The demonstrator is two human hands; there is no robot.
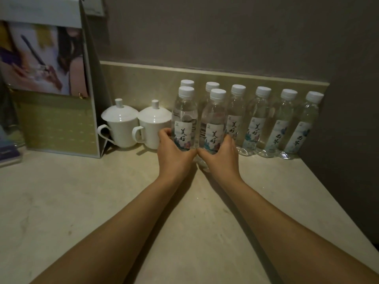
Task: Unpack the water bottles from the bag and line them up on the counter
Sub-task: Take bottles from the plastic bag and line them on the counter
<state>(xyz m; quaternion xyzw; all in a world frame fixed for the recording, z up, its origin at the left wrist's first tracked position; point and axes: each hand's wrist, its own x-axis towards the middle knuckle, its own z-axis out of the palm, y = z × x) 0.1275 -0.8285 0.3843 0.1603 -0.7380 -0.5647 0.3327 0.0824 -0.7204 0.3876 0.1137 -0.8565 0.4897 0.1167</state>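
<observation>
Several clear water bottles with white caps stand on the beige counter (102, 201) along the back wall. My left hand (174, 152) grips the front left bottle (184, 117) low on its label. My right hand (222, 153) grips the front right bottle (214, 121) in the same way. Both bottles stand upright, side by side, with two more bottles (212, 87) right behind them. A row of other bottles (281, 124) runs on to the right corner. The tall paper bag (53, 124) stands upright at the left.
Two white lidded cups (123, 124) stand between the bag and the bottles, close to my left hand. A dark wall (348, 119) closes off the counter on the right. A dark object lies at the far left edge.
</observation>
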